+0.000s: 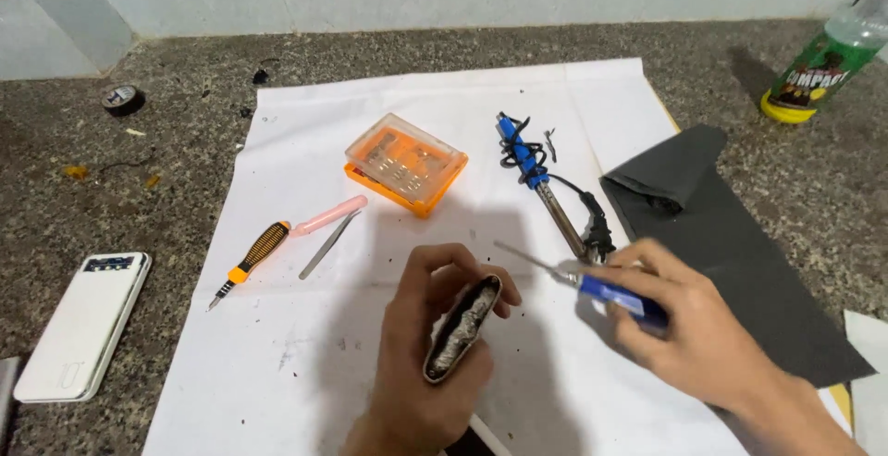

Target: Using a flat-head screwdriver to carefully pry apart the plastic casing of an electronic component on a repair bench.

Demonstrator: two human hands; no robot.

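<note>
Head view: both hands over a white paper sheet (277, 363) on the speckled desk (111, 197).
Left hand (421, 363): clamped on a small opened device (461, 328), held edge-up, its grey insides showing.
Right hand (698, 326): closed on a blue-handled screwdriver (615, 294), thin tip pointing left, just short of the device.
On the sheet: orange bit case (405, 162), soldering iron (536, 178), black-and-orange screwdriver (252, 257), tweezers (328, 245).
Right of sheet: dark cloth (740, 252), green spray bottle (828, 58).
Left edge: white power bank (83, 325), tape roll (122, 99).
</note>
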